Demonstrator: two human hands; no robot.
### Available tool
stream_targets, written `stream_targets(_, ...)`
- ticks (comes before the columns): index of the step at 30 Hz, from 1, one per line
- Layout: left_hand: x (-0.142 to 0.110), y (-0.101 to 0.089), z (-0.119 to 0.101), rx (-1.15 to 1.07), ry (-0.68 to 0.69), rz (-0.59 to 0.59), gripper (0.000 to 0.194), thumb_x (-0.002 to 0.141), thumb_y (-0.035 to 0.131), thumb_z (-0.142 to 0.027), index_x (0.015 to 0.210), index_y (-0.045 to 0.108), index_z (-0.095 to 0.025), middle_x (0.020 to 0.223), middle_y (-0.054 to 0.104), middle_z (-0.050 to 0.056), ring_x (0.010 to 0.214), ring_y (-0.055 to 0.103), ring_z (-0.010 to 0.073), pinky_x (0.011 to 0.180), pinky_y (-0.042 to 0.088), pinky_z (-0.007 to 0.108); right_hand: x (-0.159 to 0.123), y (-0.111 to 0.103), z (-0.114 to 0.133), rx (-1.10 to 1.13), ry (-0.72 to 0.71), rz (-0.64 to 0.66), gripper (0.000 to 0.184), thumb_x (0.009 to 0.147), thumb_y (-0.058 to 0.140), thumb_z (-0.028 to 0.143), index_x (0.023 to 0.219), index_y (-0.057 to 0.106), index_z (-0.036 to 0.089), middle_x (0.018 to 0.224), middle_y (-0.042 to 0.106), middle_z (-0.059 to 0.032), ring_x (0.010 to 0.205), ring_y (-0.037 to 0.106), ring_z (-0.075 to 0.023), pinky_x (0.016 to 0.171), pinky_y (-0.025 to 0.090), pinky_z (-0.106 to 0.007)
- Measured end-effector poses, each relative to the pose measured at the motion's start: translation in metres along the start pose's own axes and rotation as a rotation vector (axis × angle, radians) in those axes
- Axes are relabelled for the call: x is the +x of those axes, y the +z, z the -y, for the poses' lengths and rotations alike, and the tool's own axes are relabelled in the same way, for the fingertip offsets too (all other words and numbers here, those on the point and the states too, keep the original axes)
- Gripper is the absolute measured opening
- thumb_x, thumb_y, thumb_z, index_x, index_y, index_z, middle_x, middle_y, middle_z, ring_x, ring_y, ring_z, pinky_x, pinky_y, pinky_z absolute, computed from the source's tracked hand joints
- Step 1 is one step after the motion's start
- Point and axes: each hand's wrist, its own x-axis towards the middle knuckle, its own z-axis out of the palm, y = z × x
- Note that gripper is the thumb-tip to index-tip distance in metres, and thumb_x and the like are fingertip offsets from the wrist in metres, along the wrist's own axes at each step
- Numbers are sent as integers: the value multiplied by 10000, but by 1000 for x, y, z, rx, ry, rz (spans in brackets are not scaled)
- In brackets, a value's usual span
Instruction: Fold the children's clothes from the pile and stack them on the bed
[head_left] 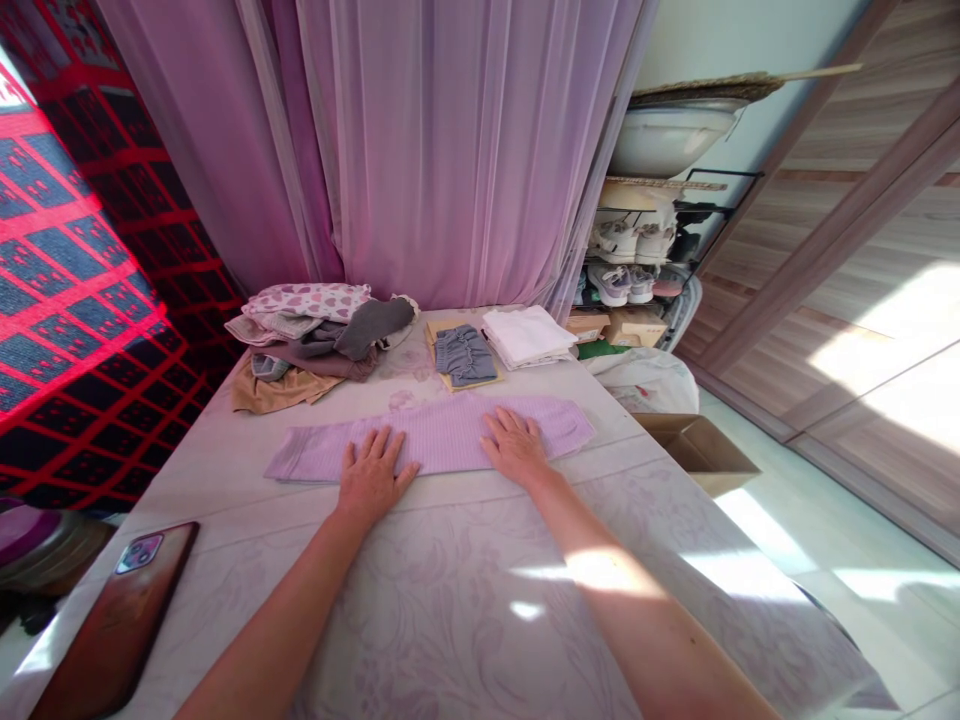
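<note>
A lilac ribbed garment [450, 432] lies folded into a long strip across the table [465, 600]. My left hand [370, 476] rests flat on its near edge left of the middle, fingers spread. My right hand [514, 445] lies flat on the strip to the right, fingers stretched out. Both hands press on the cloth and hold nothing.
Behind the strip lie a pile of loose clothes [315, 340], a folded blue-grey piece [465, 355] on a tan board and a folded white stack [529, 336]. A phone [124, 610] lies at the near left. A cardboard box [701, 450] and a shoe rack [637, 265] stand to the right.
</note>
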Motion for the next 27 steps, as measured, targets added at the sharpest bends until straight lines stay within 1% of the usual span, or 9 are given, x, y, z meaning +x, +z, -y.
stream_targets(3, -3, 4, -1, 17, 6, -59, 616, 936, 346, -563, 1449, 441, -236, 1561, 351, 111, 1438, 300, 308, 1153, 182, 559, 4, -1, 15, 15, -112, 32, 483, 995, 273, 424, 1429, 452, 313, 1563, 346, -44, 1421, 276, -227, 1134, 202, -500)
stream_targets(4, -4, 5, -2, 17, 7, -75, 610, 937, 345, -561, 1443, 450, -237, 1556, 361, 114, 1434, 307, 306, 1155, 184, 552, 7, 0, 19, 19, -129, 48, 481, 993, 272, 425, 1428, 453, 324, 1560, 354, -35, 1418, 278, -230, 1128, 209, -506)
stream_targets(6, -5, 6, -2, 9, 10, -96, 600, 939, 344, -555, 1432, 466, -237, 1544, 381, 119, 1428, 321, 302, 1159, 186, 538, 18, 2, 23, 19, -109, 67, 489, 987, 277, 439, 1438, 437, 334, 1562, 350, -34, 1416, 275, -243, 1117, 212, -540)
stream_targets(10, -7, 6, -1, -26, 9, -99, 601, 935, 352, -556, 1425, 479, -232, 1533, 401, 124, 1422, 329, 318, 1158, 188, 548, 41, 5, 24, 10, -37, 106, 531, 973, 264, 495, 1471, 374, 348, 1598, 264, -31, 1435, 209, -274, 1097, 180, -626)
stream_targets(14, -5, 8, -1, -37, 4, -101, 604, 930, 366, -563, 1432, 470, -243, 1538, 393, 117, 1422, 325, 322, 1160, 171, 554, 52, 4, 22, -7, 1, 115, 556, 968, 234, 528, 1491, 327, 362, 1612, 219, -20, 1446, 160, -287, 1089, 159, -658)
stream_targets(17, -5, 8, -1, -38, 2, -96, 630, 918, 375, -589, 1436, 463, -240, 1545, 380, 118, 1425, 318, 325, 1160, 157, 564, 50, 2, 25, -12, 6, 122, 555, 972, 220, 524, 1490, 330, 356, 1610, 221, -25, 1447, 161, -281, 1091, 161, -657)
stream_targets(20, -4, 8, -1, -36, 0, -85, 666, 908, 371, -619, 1441, 455, -227, 1547, 374, 126, 1424, 316, 331, 1153, 159, 580, 42, 2, 36, 19, 13, 108, 562, 975, 225, 525, 1481, 356, 317, 1599, 248, -62, 1443, 192, -276, 1092, 177, -650)
stream_targets(24, -4, 8, -2, -31, -4, -80, 674, 899, 378, -631, 1446, 445, -244, 1547, 375, 126, 1426, 312, 337, 1151, 158, 580, 27, 12, 53, 64, -86, 37, 576, 969, 254, 563, 1468, 383, 305, 1588, 277, -80, 1444, 211, -267, 1114, 154, -629)
stream_targets(27, -4, 6, -2, -32, 1, -69, 670, 898, 376, -630, 1448, 442, -254, 1547, 377, 122, 1425, 313, 337, 1148, 167, 577, 21, 17, 50, 49, -114, 36, 579, 971, 262, 560, 1477, 371, 302, 1592, 274, -74, 1451, 202, -257, 1132, 131, -604)
